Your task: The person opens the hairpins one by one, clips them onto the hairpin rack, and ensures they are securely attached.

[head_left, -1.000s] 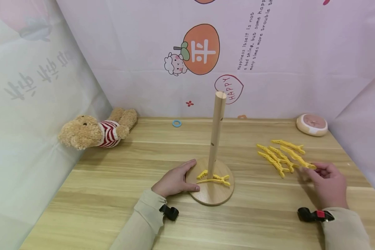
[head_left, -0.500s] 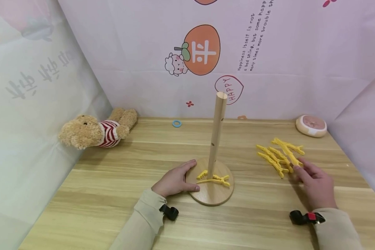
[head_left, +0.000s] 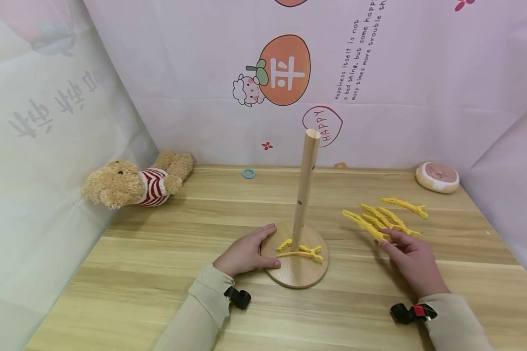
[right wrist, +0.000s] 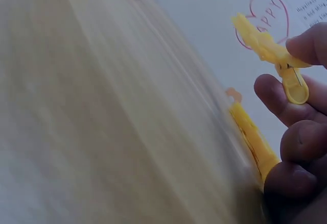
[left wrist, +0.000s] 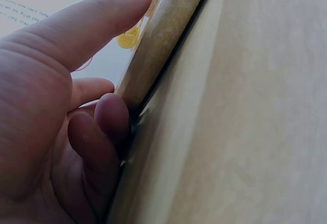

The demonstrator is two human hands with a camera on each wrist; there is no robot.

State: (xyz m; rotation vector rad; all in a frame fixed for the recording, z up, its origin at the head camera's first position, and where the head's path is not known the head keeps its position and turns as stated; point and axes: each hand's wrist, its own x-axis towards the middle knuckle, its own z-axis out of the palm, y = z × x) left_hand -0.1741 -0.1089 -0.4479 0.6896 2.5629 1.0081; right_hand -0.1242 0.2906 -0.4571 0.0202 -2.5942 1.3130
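Observation:
A wooden stand, an upright pole (head_left: 305,185) on a round base (head_left: 296,278), stands mid-table. My left hand (head_left: 246,253) grips the base's left rim, its thumb (left wrist: 97,25) lying over the edge. One yellow alligator hair clip (head_left: 305,252) straddles the foot of the pole, one half before it and one behind. To the right, my right hand (head_left: 415,263) pinches the tail of another yellow hair clip (right wrist: 263,43) between thumb and fingertips, raised off the table. Several more yellow clips (head_left: 397,222) lie just behind that hand, and a separate one (head_left: 406,205) rests farther back.
A teddy bear (head_left: 151,185) in a striped top lies at the back left. A small blue ring (head_left: 248,173) is near the back edge. At the back right sits a round pink-and-cream object (head_left: 437,177). Printed cloth (head_left: 202,122) walls in the table (head_left: 167,253).
With the pinched clip, my right hand has moved left across the pile, toward the stand, and the clip has lifted away from the others. The left hand stays on the base.

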